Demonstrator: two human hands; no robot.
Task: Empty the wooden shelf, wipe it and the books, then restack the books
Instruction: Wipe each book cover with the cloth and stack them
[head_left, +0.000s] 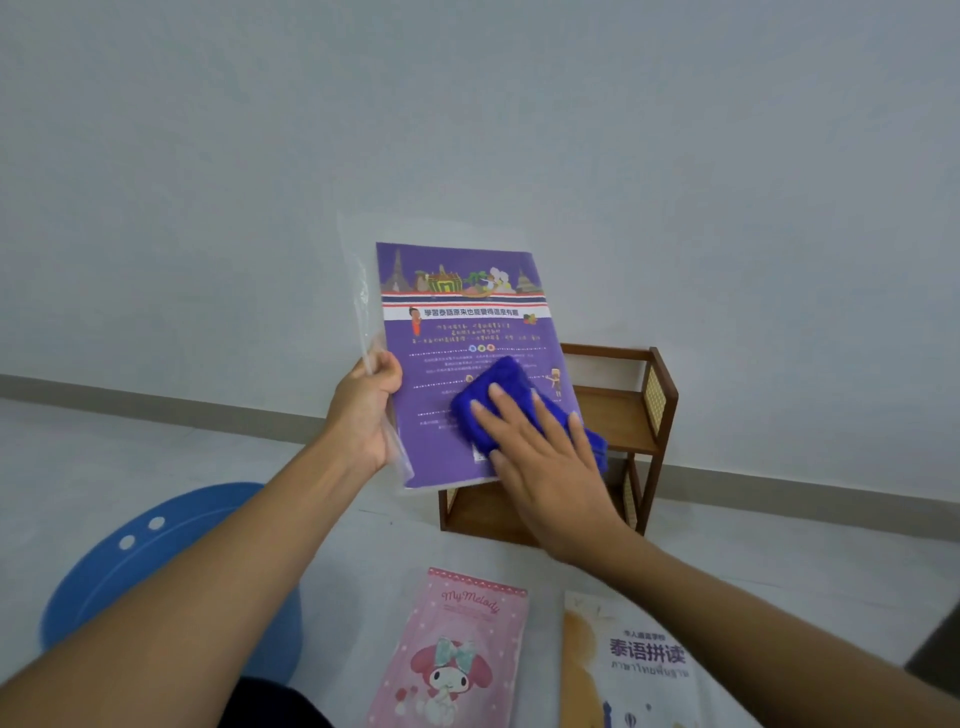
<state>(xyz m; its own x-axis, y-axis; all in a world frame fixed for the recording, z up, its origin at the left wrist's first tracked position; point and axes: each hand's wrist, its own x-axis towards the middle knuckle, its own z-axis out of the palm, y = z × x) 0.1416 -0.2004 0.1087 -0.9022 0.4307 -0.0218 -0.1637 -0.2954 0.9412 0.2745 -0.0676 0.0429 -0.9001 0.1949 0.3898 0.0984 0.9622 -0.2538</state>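
My left hand (366, 410) grips the left edge of a purple book (467, 332) in a clear plastic sleeve and holds it upright in front of me. My right hand (545, 462) lies flat with straight fingers on a blue cloth (498, 387), pressing it against the lower part of the book's cover. Behind the book stands the small wooden shelf (623, 415) against the wall, and its visible boards are bare. A pink My Melody book (457, 649) and a white book with Chinese and Thai lettering (639, 670) lie flat on the floor near me.
A blue plastic stool (156, 540) stands at my lower left, partly behind my left arm. The pale floor (156, 447) meets a white wall with a grey skirting strip (805, 491). A dark object (935, 649) shows at the right edge.
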